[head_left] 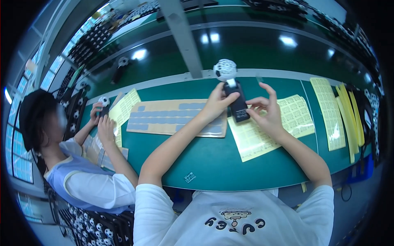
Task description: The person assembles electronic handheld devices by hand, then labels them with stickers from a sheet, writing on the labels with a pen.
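Note:
My left hand (221,100) is closed around a slim black handheld device (237,102) with pale print on its lower face. A white neck joins the device to a black-and-white football-shaped top (225,69). My right hand (267,110) has its thumb and a finger on the device's lower right edge. Its index finger is raised apart, with a small clear piece of film (259,77) at the tip. Under the device and my right hand lie yellow label sheets (256,141) on the green table mat (164,153).
A brown sheet with grey stickers (164,128) lies left of the label sheets. More label sheets (329,119) and yellow strips (352,123) are at the right. A co-worker (88,172) on the left handles a similar device (104,107). A metal post (180,37) stands beyond the table's far edge.

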